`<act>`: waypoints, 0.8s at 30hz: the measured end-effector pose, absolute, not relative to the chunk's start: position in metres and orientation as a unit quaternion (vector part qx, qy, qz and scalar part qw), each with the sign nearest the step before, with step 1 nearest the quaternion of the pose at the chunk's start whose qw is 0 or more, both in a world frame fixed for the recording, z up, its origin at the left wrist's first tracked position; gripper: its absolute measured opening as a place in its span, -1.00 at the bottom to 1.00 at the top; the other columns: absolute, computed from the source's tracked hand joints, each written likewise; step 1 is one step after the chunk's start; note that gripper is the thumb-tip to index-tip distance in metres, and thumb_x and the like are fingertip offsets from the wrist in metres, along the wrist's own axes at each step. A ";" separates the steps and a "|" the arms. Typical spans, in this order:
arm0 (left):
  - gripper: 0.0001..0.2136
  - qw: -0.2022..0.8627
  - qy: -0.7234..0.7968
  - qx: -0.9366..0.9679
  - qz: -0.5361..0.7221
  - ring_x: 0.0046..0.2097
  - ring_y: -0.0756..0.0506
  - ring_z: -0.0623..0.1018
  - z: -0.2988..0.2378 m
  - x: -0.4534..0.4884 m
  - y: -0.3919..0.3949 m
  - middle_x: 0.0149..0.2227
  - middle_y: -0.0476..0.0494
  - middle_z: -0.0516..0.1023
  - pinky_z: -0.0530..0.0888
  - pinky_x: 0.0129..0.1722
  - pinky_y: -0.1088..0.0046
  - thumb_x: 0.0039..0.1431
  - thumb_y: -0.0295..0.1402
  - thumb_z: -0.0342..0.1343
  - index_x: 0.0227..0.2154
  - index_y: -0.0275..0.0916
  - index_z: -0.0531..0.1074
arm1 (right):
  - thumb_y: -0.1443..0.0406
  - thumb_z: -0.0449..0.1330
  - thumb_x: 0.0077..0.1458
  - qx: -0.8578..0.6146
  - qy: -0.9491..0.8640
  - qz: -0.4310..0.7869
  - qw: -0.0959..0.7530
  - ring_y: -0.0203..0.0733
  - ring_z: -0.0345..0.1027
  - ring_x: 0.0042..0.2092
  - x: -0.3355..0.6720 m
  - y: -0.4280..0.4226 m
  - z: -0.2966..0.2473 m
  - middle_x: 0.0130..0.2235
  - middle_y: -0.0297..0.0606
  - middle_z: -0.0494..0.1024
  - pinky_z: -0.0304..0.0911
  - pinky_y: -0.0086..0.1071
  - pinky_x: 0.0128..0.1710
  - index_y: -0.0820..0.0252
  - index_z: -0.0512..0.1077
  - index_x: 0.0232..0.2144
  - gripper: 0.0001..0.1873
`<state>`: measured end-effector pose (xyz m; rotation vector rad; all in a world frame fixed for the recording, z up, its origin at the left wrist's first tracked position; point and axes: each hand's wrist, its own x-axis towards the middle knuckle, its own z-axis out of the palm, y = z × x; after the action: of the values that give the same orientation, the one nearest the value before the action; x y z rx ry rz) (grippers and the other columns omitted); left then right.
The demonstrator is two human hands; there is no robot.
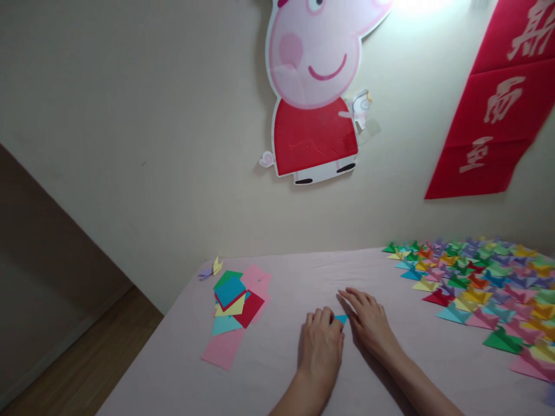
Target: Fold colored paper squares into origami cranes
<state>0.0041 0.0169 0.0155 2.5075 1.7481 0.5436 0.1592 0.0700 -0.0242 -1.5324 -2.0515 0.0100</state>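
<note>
A small piece of blue paper (342, 319) lies on the pale pink tabletop (299, 381), mostly covered by my left hand (319, 345). The fingers of that hand are bent and pressed together over the paper, so its full folded shape is hidden. Just to the right, my right hand (367, 325) is stretched out low over the table, its fingers extended and holding nothing. Its thumb side is close to the visible blue corner; whether it touches the paper I cannot tell.
Left of my hands is a loose pile of coloured paper squares (230, 292). Two small folded shapes, one yellow (217, 266) and one purple (205, 274), sit at the far left corner. Many-coloured folded paper figures (477, 283) fill the right side. A wall (195, 144) stands behind.
</note>
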 end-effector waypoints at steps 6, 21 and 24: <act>-0.88 0.073 0.563 0.790 0.230 -0.07 -0.10 0.41 0.018 -0.004 0.021 -0.12 0.01 0.46 0.36 -0.09 0.33 0.20 -0.39 0.22 -0.22 -0.11 0.45 | 0.48 -0.01 0.00 -0.469 -0.810 0.170 0.309 -0.13 0.38 -0.13 0.163 0.066 -0.002 -0.24 -0.27 0.56 0.27 -0.28 -0.09 0.07 0.47 -0.41 -0.70; -0.79 0.068 0.598 0.768 0.219 -0.07 -0.15 0.40 0.017 -0.003 0.023 -0.13 -0.02 0.46 0.35 -0.10 0.29 0.17 -0.26 0.27 -0.17 -0.14 0.43 | 0.42 0.02 0.01 -0.483 -0.803 0.191 0.291 -0.10 0.34 -0.17 0.162 0.062 0.004 -0.29 -0.27 0.54 0.23 -0.24 -0.10 0.07 0.50 -0.45 -0.74; -0.82 0.069 0.586 0.774 0.229 -0.07 -0.14 0.40 0.019 -0.004 0.023 -0.14 0.00 0.47 0.34 -0.10 0.28 0.18 -0.31 0.26 -0.18 -0.13 0.42 | 0.43 0.02 0.01 -0.481 -0.805 0.190 0.292 -0.10 0.34 -0.18 0.163 0.062 0.002 -0.29 -0.28 0.54 0.23 -0.24 -0.11 0.07 0.49 -0.45 -0.73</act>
<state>-0.0036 0.0226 0.0188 2.3309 1.7637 0.6880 0.1631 0.0618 0.0023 -1.2816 -2.1443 0.5077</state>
